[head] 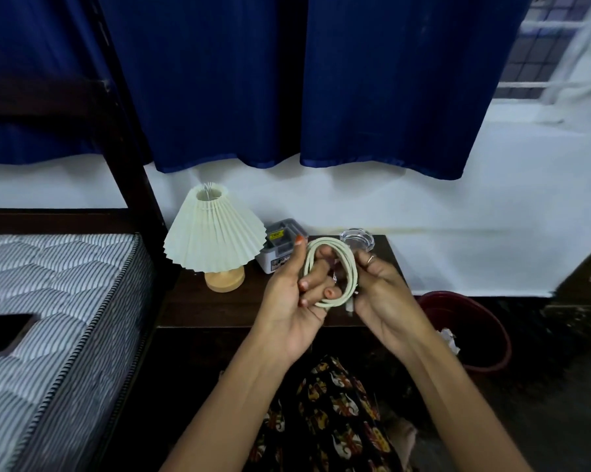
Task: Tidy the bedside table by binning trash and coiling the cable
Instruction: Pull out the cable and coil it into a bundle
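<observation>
Both hands held the coiled white cable (331, 272) above the bedside table (198, 306): left hand (289, 301) fingers threaded through it, right hand (386, 298) pinching its three-o'clock side.

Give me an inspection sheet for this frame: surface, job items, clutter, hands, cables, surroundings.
Surface: dark wooden bedside table, front area bare.
Job's things: white cable wound into loops, held above the table; red bin on the floor to the right, crumpled paper inside.
Clutter: pleated lamp, grey organiser box, clear glass dish along the back edge.
Grippers: left hand has fingers through the loops; right hand pinches the coil's right side.
Cables: only the coil; one end hangs at its lower right.
Surroundings: striped mattress left, blue curtains behind, white wall.
</observation>
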Demonstrator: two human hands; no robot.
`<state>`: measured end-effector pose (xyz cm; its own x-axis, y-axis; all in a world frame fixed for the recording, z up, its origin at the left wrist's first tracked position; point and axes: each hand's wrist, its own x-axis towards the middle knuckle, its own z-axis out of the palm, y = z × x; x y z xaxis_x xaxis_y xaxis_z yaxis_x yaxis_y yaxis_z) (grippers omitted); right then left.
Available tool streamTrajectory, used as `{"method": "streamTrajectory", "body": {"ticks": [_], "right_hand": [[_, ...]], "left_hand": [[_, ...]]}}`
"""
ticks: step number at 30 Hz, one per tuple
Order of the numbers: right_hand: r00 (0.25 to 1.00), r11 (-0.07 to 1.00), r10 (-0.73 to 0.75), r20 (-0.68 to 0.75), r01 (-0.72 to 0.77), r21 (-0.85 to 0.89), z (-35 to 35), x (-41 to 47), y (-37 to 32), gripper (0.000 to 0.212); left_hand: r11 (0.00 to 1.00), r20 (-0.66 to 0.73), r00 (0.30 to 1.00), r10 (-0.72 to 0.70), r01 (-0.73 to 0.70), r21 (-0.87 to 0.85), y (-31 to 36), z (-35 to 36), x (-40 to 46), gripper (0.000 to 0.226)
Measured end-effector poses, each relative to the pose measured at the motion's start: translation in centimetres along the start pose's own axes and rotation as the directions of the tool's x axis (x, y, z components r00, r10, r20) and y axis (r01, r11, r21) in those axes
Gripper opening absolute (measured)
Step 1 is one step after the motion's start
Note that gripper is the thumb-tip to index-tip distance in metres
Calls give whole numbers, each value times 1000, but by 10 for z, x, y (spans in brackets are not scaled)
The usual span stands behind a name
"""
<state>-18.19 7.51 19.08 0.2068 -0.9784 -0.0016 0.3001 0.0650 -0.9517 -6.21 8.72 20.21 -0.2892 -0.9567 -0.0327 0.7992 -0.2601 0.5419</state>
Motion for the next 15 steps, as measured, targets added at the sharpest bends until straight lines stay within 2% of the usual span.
{"method": "streamTrajectory", "body": {"ticks": [2,5,9,12,15], "right_hand": [[997,984,45,60,-54,167,2,-5,5,25],[996,989,63,60,-70,128,-2,-9,6,23],[998,994,50,22,-48,-101,-11,-12,2,26],[998,997,61,15,-60,-38,-11,-16,0,22],[994,994,110,-12,-110,23,-12,-19,-1,23]], "left_hand": [[996,-17,999,-27,26,-89,1,-5,3,43],[996,-92,993,-67,62,-57,1,-10,4,39],[979,-202,978,-44,82,185,-1,-9,1,39],[925,-240,969,62,34,378,-6,-7,1,36],[766,-217,952,218,-28,643,-11,-12,0,34]]}}
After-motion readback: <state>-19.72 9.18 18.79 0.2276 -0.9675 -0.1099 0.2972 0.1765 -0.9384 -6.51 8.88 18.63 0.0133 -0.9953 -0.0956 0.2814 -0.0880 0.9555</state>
